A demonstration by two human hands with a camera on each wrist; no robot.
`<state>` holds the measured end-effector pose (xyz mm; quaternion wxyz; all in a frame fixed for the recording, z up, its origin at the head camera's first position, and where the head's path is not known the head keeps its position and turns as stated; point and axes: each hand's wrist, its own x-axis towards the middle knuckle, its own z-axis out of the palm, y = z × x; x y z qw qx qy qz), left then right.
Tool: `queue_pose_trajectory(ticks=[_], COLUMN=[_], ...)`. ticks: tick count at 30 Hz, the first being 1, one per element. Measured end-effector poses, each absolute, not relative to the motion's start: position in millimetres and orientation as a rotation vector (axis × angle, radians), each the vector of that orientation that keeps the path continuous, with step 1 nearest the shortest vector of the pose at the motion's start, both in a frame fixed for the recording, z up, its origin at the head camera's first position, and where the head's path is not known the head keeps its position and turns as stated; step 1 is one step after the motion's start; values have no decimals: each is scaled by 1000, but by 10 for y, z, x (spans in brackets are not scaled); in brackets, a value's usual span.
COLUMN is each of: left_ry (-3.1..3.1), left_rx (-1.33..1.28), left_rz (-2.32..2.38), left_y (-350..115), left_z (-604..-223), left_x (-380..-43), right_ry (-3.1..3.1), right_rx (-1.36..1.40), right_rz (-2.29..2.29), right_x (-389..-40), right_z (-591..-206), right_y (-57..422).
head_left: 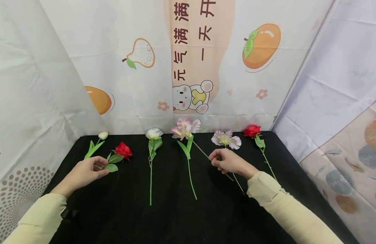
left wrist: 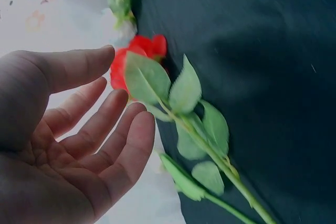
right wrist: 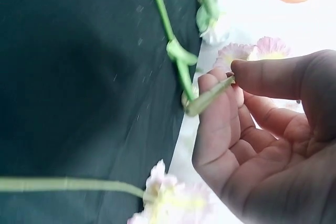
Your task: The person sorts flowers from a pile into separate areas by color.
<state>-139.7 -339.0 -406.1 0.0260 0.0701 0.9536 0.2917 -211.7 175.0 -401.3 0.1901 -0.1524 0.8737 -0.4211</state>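
My right hand [head_left: 229, 161] pinches a thin pale stem [right wrist: 207, 98] between thumb and index finger. In the head view this stem slants up left to ruffled pink flowers [head_left: 184, 128], where blooms overlap a stem with long green leaves [head_left: 188, 149]. Which bloom belongs to which stem I cannot tell. Below that hand lies another pale pink flower [head_left: 225, 139]. My left hand [left wrist: 79, 135] has its thumb and fingers loosely spread, with a gap between them. Beside its fingertips is a red rose [head_left: 123, 150] with green leaves [left wrist: 147, 77]. A white tulip [head_left: 103, 135] lies beyond it.
A white rose [head_left: 154, 134] lies on the black cloth [head_left: 120, 210] between my hands. Another red rose [head_left: 252, 130] lies at the far right. Printed curtains [head_left: 114, 27] stand behind the cloth and along both sides.
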Motion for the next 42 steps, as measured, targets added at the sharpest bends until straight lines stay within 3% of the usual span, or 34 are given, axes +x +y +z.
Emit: queue_pose_trajectory(ticks=[17, 42], left_ry=[3011, 3001], left_rx=[157, 9], left_rz=[692, 634], left_y=[-3728, -4065], left_z=[-4269, -4441], left_x=[-1321, -1358], right_ry=[2717, 2781], right_rx=[-488, -360], right_rz=[-864, -737], right_x=[-2002, -2086], right_z=[-4126, -4445], right_y=[2299, 2574])
